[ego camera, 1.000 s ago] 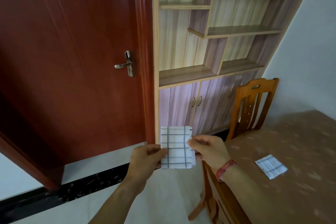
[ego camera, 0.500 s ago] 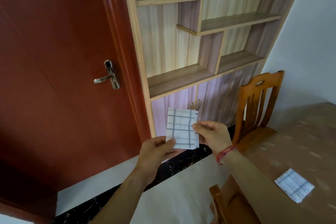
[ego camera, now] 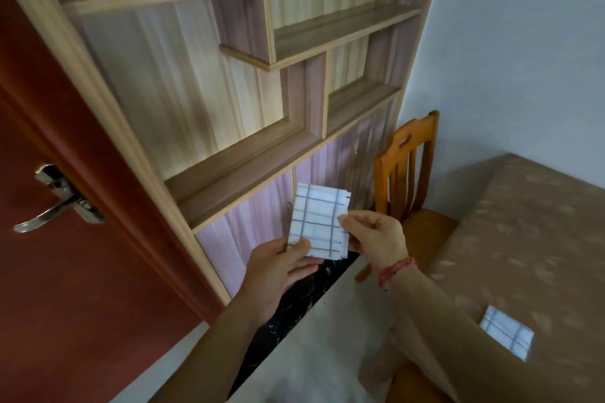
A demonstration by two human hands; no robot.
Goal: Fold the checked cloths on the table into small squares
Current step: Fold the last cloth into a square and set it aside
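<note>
A white cloth with dark checked lines point(ego camera: 317, 220), folded into a small rectangle, is held up in the air in front of the cabinet. My left hand point(ego camera: 278, 267) pinches its lower left corner with the thumb on top. My right hand point(ego camera: 373, 234), with a red bracelet on the wrist, pinches its right edge. A second checked cloth point(ego camera: 505, 331), folded into a small square, lies flat on the brown patterned table point(ego camera: 530, 239) at the right.
A wooden chair point(ego camera: 407, 170) stands at the table's far end. Behind the hands rises a wooden shelf cabinet point(ego camera: 248, 154), with a red door point(ego camera: 49, 271) and its metal handle point(ego camera: 60, 199) at the left. A pale wall is at the right.
The view has swung up and to the right, so the door slid left and the table cloth dropped lower. Both hands keep their pinch on the folded cloth, now held a little higher.
</note>
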